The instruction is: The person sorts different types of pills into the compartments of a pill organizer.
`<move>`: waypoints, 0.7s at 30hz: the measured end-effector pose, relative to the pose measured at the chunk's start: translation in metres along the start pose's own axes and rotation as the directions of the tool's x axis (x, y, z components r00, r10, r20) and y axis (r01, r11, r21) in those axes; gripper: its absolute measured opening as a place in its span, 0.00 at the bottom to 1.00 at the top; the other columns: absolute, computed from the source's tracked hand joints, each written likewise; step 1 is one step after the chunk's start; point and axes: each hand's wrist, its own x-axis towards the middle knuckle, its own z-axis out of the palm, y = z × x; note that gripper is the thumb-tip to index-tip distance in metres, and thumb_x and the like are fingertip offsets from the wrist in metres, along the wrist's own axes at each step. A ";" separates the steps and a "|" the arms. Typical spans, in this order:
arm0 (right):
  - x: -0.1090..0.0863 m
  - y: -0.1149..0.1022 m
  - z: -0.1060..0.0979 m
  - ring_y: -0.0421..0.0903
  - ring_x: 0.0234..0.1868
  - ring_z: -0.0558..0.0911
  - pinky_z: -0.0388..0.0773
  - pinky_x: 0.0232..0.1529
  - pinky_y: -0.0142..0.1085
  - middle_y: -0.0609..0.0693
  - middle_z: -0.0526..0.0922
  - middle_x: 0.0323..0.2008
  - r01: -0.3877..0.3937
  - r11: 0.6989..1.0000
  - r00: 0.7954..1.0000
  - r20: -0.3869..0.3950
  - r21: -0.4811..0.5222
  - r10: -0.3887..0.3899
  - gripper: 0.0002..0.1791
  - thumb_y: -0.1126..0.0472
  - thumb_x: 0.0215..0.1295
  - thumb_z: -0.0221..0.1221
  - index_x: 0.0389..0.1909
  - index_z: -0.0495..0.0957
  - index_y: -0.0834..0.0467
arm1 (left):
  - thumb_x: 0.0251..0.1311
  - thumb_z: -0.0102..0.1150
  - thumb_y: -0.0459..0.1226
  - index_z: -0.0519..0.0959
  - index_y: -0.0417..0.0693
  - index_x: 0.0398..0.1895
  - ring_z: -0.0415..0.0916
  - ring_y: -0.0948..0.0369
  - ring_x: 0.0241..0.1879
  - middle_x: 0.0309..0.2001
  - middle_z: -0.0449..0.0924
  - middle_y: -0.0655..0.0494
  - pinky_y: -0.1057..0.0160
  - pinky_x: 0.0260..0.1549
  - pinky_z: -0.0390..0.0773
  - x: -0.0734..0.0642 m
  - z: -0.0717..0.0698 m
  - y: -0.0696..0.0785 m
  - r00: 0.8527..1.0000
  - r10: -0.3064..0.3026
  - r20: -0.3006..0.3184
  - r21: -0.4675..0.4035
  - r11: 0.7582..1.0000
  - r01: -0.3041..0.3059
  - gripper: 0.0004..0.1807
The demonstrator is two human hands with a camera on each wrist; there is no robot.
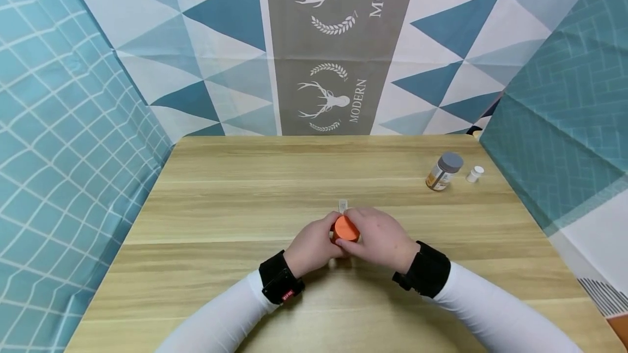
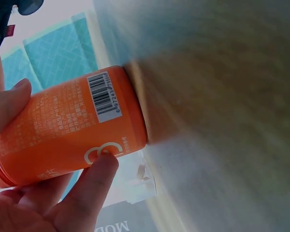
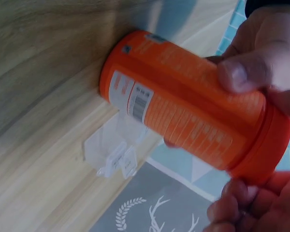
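Observation:
An orange supplement bottle (image 1: pixel 346 229) with an orange cap (image 3: pixel 266 145) stands upright on the wooden table between both hands. My left hand (image 1: pixel 311 247) grips the bottle's body; its fingers (image 2: pixel 94 181) lie along the printed side, where a barcode shows. Around the cap are the fingers of my right hand (image 1: pixel 380 238), with curled fingertips (image 3: pixel 237 200) against its rim. Right behind the bottle lies a small clear plastic piece (image 1: pixel 343 205) with white labels, partly hidden by the hands in the head view.
Toward the back right of the wooden table (image 1: pixel 221 200) stand a jar (image 1: pixel 444 171) with a grey lid and a small white bottle (image 1: pixel 475 174). Patterned cloths hang behind the table and along both sides.

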 end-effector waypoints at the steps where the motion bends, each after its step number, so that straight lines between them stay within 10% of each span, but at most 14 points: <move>1: 0.000 0.002 -0.001 0.38 0.28 0.70 0.71 0.27 0.31 0.40 0.73 0.28 0.025 1.000 1.000 0.001 0.001 -0.025 0.21 0.42 0.58 0.62 0.42 0.76 0.54 | 0.47 0.74 0.43 0.72 0.57 0.51 0.72 0.67 0.32 0.37 0.79 0.66 0.67 0.33 0.75 0.000 0.000 0.000 1.000 -0.001 -0.001 0.001 1.000 0.001 0.28; 13: -0.011 0.009 -0.007 0.45 0.55 0.70 0.72 0.56 0.44 0.53 0.74 0.57 0.092 0.995 0.995 0.020 0.041 -0.093 0.44 0.49 0.56 0.60 0.73 0.57 0.56 | 0.49 0.73 0.42 0.70 0.55 0.57 0.74 0.66 0.47 0.49 0.79 0.60 0.58 0.47 0.78 -0.001 0.001 0.005 0.999 -0.042 0.004 -0.076 0.996 0.043 0.31; 21: -0.002 -0.003 0.001 0.40 0.28 0.72 0.72 0.23 0.31 0.44 0.77 0.30 -0.124 0.988 0.992 -0.024 -0.087 0.123 0.34 0.27 0.56 0.55 0.43 0.76 0.55 | 0.46 0.74 0.44 0.73 0.59 0.52 0.74 0.68 0.41 0.44 0.80 0.64 0.60 0.42 0.78 0.001 0.003 0.004 0.998 -0.058 0.006 -0.049 0.997 0.058 0.28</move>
